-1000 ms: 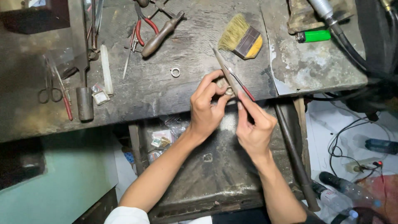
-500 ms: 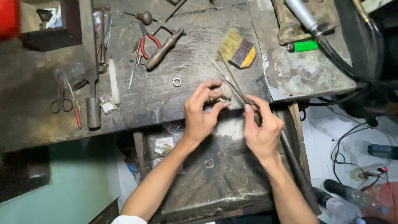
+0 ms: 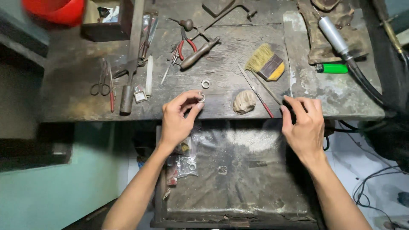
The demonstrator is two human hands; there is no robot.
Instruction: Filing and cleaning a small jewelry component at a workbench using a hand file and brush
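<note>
My left hand pinches a small silver ring between thumb and forefinger at the front edge of the dark workbench. A second silver ring lies on the bench just behind it. My right hand rests at the bench edge to the right, fingers closed on the handle end of a thin file that lies slanting on the bench beside a red-tipped file. A worn wooden bench peg juts out between my hands.
A brush, red-handled pliers, scissors, a green lighter and a torch with hose lie on the bench. Below it is an open metal drawer with dust and small bags. A red bowl sits far left.
My hands have drawn apart from the peg: the left moved left with the ring, the right moved right along the bench edge with the file laid down. The view shifted upward.
</note>
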